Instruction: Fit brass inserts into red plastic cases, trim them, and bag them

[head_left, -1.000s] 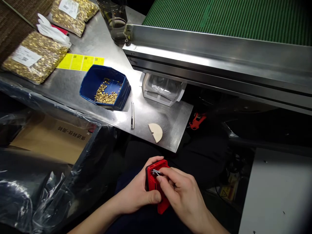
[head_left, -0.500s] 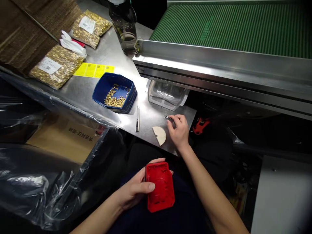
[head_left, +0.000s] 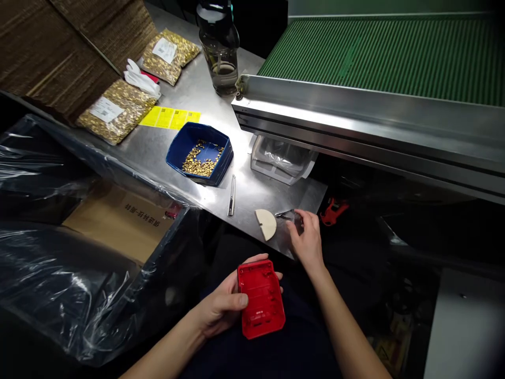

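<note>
My left hand [head_left: 224,305] grips a red plastic housing [head_left: 261,300], its hollow inside facing up, thumb over the left edge. Inside the housing, small posts line the walls. My right hand [head_left: 307,237] is at the table's front corner, thumb and fingers apart. Between and beside those fingertips lies a slim dark tool [head_left: 283,215] with a narrow tip; its exact kind is unclear. Just left of it is a cream half-round piece [head_left: 266,224] with a small notch. A utility knife [head_left: 232,196] rests farther left on the metal table [head_left: 213,197].
A blue bin [head_left: 177,150] holds small brass-coloured parts. Bags of such parts [head_left: 118,113], yellow labels [head_left: 169,118] and a drink bottle [head_left: 221,58] stand behind. A grey bin [head_left: 276,171] sits under the green conveyor [head_left: 374,58]. Left is a plastic-lined box [head_left: 114,221].
My right hand has loosened its fingers from the dark tool, which now lies near the half-round piece. The view has shifted slightly; my left hand still holds the red housing.
</note>
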The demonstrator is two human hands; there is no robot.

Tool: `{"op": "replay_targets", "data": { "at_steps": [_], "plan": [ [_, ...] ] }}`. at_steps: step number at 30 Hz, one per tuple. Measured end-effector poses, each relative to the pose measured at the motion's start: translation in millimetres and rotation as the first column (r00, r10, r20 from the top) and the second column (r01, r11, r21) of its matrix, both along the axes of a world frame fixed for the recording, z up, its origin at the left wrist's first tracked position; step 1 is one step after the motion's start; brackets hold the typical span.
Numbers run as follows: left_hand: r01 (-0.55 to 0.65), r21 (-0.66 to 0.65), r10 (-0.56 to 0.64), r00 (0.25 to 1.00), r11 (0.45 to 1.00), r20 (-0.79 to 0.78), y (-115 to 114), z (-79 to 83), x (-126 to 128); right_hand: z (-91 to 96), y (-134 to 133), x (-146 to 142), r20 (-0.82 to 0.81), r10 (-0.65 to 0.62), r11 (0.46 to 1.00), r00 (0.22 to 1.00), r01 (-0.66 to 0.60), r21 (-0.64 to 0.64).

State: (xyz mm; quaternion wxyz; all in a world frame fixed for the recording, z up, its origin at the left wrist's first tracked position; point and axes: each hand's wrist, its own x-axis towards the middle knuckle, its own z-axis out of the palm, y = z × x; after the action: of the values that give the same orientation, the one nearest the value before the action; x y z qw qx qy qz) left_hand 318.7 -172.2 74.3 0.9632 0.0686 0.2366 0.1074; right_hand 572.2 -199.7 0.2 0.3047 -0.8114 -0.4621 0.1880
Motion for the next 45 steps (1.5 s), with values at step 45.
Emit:
{"op": "replay_targets", "data": {
  "at_steps": [45],
  "plan": [
    [0.103,0.410,0.118,0.870,0.906,-0.479,25,-18.1,-26,59.6,61,-66,-0.141,0.268,0.929,0.953,-0.294,-0.225]
  ]
}}
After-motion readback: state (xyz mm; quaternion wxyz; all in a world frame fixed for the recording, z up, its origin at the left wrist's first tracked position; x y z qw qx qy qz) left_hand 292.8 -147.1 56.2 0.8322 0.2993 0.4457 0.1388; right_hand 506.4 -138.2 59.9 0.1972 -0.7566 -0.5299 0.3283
